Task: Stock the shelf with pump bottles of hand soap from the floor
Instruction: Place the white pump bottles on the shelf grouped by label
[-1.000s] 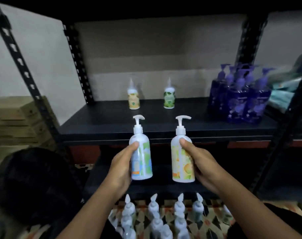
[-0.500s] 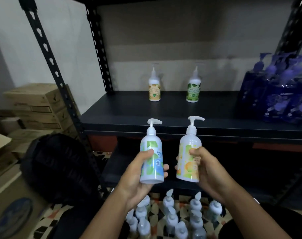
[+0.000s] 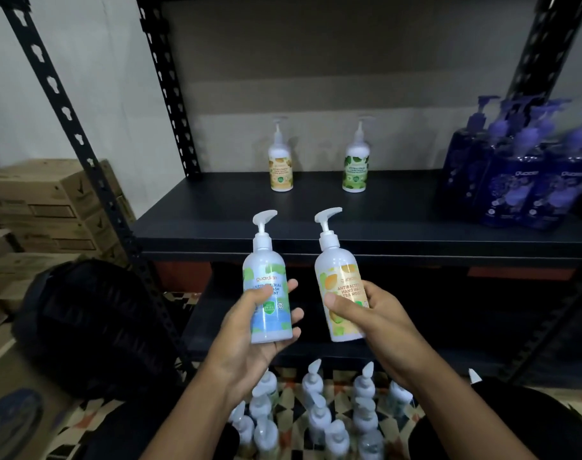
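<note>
At centre frame the left hand (image 3: 250,330) is gripping a blue-green bottle (image 3: 266,287) and the right hand (image 3: 372,323) is gripping a yellow bottle (image 3: 341,287), both upright before the shelf (image 3: 366,214). Two bottles (image 3: 280,161) are standing at its back; more bottles (image 3: 316,413) are crowding the floor at the bottom.

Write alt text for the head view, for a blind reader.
The left hand holds a blue-green bottle and the right hand a yellow bottle, in front of a dark shelf. At its back stand two bottles, purple bottles at its right; more bottles stand on the floor.
</note>
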